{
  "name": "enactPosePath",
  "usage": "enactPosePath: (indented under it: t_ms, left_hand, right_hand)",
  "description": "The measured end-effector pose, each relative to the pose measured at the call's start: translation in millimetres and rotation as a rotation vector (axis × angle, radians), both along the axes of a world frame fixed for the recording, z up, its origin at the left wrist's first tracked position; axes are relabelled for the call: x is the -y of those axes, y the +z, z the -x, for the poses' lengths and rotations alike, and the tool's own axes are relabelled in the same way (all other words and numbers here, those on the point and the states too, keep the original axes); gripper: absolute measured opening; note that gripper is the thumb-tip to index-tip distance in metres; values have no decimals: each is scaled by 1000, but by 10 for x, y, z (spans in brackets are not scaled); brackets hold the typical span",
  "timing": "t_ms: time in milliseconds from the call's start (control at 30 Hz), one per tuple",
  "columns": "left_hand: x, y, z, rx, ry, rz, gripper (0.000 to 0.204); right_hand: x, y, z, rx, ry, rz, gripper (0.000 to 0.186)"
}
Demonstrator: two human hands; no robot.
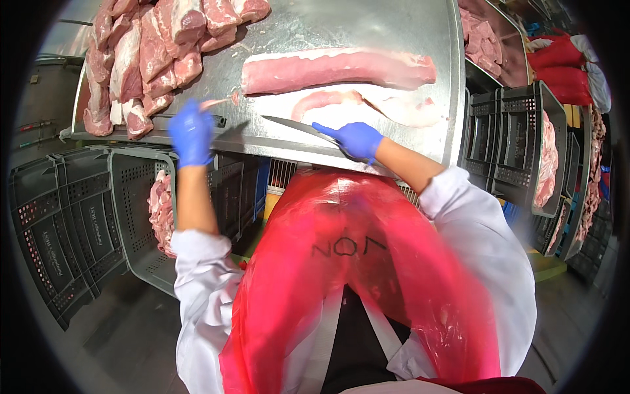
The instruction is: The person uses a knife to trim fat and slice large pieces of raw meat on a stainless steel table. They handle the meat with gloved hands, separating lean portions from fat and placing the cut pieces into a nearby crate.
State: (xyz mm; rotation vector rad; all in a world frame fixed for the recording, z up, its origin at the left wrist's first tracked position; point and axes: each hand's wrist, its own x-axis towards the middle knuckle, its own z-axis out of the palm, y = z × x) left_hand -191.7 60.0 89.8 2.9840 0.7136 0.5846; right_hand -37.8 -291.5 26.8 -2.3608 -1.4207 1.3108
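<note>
My left hand (189,134), in a blue glove and slightly blurred, is closed on a thin pinkish meat trimming (215,102) above the steel table (233,29). My right hand (354,138), also gloved blue, grips a long knife (292,123), its blade pointing left along the near part of the table. A long pink loin (335,69) lies crosswise, with a pale slab of fat and meat (394,108) just below it, beside the knife. A pile of meat pieces (144,59) fills the table's left end. A dark narrow object (220,121) lies partly hidden behind my left hand.
Grey crates (65,230) with meat (161,213) stand below left, and stacked crates (495,138) at right. A tray of cut meat (482,46) is at upper right. A co-worker in red apron and white sleeves (558,65) stands beyond. The table's front edge runs above my apron.
</note>
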Motion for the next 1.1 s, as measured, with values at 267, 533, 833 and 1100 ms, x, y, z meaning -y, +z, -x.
enactPosePath:
  t_ms: [267,533,833,1100]
  left_hand:
    - [-1672,564,2305,-249,656,175,45]
    - [-1678,572,2793,19,610,5,59]
    - [-1426,583,2357,333,396,130,33]
    - [-281,480,308,187,-59,373,39]
  right_hand:
    - [607,-351,-721,269,-43,-606,68]
    - [694,-309,-820,277,-66,-555,69]
    - [1542,89,-704,-286,-324,-624,69]
    - [2863,1570,-1595,-74,-845,-909,75]
